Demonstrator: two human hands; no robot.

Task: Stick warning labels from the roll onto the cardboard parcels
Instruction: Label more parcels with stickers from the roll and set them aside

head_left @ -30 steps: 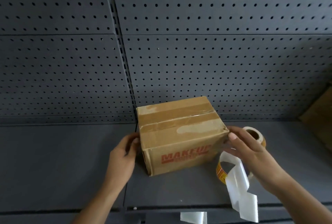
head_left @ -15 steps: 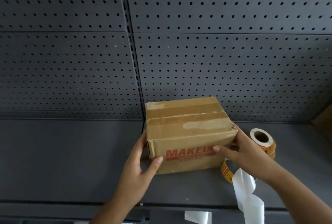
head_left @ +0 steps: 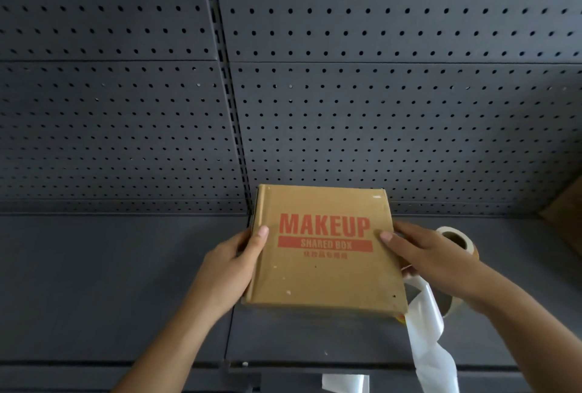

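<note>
The cardboard parcel (head_left: 324,279) sits in the middle of the dark shelf (head_left: 110,282), tipped so that its broad face printed MAKEUP SHARED BOX in red looks up at me. I cannot tell whether its lower edge touches the shelf. My left hand (head_left: 230,269) has its grip on the parcel's left edge, thumb on the printed face and fingers hidden behind the side. My right hand (head_left: 431,260) has its grip on the right edge the same way. Just behind the right hand stands the label roll (head_left: 456,236), its core opening upward. A glossy white liner strip (head_left: 428,329) curls from there down past the shelf's front lip. Grey pegboard (head_left: 378,124) rises behind everything.
</note>
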